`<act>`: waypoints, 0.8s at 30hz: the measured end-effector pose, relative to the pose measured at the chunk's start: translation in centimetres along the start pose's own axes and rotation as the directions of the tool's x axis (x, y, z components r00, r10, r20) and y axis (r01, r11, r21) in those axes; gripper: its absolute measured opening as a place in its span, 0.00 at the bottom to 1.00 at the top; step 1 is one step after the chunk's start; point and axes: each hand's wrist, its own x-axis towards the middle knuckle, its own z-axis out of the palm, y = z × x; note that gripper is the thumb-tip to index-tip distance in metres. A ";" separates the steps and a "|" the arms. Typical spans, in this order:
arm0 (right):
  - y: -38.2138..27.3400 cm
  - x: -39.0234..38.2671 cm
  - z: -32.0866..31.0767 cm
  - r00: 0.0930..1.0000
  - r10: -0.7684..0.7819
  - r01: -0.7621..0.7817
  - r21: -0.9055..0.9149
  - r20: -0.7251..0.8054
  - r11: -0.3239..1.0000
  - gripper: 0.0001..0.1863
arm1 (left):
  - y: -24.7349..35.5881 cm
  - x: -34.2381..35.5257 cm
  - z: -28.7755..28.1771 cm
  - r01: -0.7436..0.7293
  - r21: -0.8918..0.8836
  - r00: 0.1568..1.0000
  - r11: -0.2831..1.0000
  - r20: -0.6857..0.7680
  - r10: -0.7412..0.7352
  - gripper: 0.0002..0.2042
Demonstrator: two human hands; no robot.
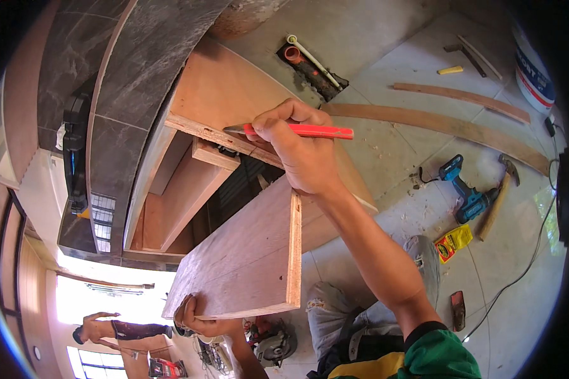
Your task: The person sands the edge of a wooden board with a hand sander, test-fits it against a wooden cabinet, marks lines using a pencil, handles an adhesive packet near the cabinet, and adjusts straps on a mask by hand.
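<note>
Okay, nearest first: right hand (pixel 300 142) has a red pencil (pixel 330 131) pinched between thumb and fingers, dark tip aimed at the raw front edge of the cabinet panel (pixel 227 88). Tip looks to be at the edge; can't tell if it touches. Reads as a marking step to me. To do it well: light pressure, one short stroke, constant pencil lean. Edge is narrow and rough, so a heavy tip could skid or snap.

Wrist sits right by a corner of the loose plywood board (pixel 234 252); contact unclear. I'd leave some clearance so a stroke doesn't nudge it.

Pose: right forearm (pixel 373 249) runs diagonally from the green sleeve (pixel 439 357), wrist near straight, fingers curled. Left hand (pixel 199 321) grips the board near its other end, fingers hooked over the edge onto the face. Board is angled across the front of the open cabinet (pixel 186 205). One-end hold, so it could twist; I'd brace it before trusting any line taken off it.

Further out on the floor: blue drill (pixel 471 199), hammer (pixel 496 203), yellow packet (pixel 454 243), all well apart from both hands. Farthest: another person (pixel 123 330), near the bright opening.
</note>
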 end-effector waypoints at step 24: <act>-0.8 0.3 -0.2 0.991 0.133 -0.130 -0.108 0.028 0.986 0.07 | 0.4 0.2 0.1 -0.045 0.005 0.999 0.999 -0.017 0.045 0.29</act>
